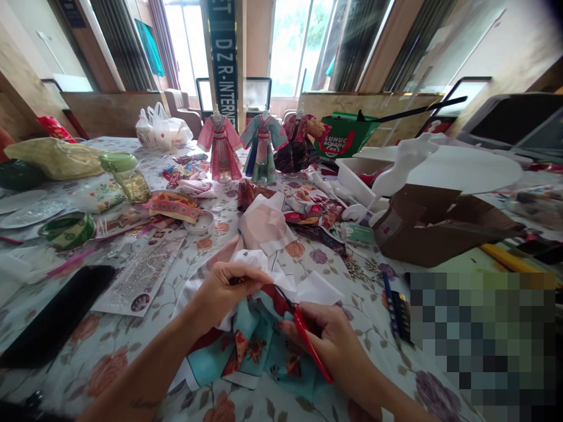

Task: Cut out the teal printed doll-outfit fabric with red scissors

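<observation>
My left hand pinches the edge of a white, red and turquoise printed fabric that hangs below it onto the table. In my right hand is a pair of red-handled scissors, its dark blades pointing up and left at the fabric close to my left fingertips. Whether the blades are apart or together I cannot make out. Just beyond my hands lies a piece of white and pale pink cloth, with a white scrap to the right of the blades.
Three small dressed doll forms stand at the back. A brown cardboard box and white mannequin form are at right. On the left lie a black case, a bead sheet and green tape. A blue pen lies right.
</observation>
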A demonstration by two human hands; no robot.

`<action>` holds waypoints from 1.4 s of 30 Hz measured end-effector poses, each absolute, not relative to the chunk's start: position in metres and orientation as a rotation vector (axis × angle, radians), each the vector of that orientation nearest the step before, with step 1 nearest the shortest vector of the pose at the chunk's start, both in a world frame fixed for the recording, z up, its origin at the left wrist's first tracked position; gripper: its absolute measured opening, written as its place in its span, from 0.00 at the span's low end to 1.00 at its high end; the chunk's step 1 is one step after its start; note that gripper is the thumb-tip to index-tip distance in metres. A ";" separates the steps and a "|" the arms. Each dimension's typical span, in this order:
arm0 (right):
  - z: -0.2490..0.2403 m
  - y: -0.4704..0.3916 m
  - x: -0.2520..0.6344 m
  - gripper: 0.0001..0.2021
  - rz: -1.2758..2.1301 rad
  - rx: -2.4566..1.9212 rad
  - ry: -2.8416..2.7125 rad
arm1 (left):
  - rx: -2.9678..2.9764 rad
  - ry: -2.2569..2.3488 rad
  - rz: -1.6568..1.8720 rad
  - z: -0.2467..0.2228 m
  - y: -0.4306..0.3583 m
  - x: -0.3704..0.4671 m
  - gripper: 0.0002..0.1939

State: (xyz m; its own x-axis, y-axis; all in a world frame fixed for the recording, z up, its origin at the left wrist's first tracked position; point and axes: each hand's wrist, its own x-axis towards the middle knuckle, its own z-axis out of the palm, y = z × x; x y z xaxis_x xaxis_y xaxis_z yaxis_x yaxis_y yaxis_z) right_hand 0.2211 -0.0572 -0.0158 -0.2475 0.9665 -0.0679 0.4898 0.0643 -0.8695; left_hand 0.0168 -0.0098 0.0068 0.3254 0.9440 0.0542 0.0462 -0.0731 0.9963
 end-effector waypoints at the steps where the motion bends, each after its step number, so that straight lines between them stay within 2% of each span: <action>1: -0.017 -0.058 0.221 0.22 1.118 -1.447 -1.786 | 1.433 0.976 0.988 0.008 -0.010 0.017 0.06; 8: -0.019 -0.060 0.218 0.19 1.198 -1.393 -1.726 | 1.644 1.148 1.006 0.013 -0.017 0.021 0.11; 14: -0.020 -0.060 0.218 0.20 1.340 -1.381 -1.624 | 1.759 1.194 1.102 0.011 -0.020 0.025 0.10; 23: -0.004 -0.058 0.215 0.25 1.697 -1.319 -1.403 | 1.691 1.195 1.056 0.010 -0.018 0.022 0.12; 30: -0.002 -0.059 0.214 0.29 1.691 -1.274 -1.403 | 1.672 1.167 1.032 0.012 -0.019 0.022 0.13; 42: -0.004 -0.058 0.214 0.28 1.748 -1.274 -1.395 | 1.588 1.138 0.988 0.009 -0.021 0.026 0.14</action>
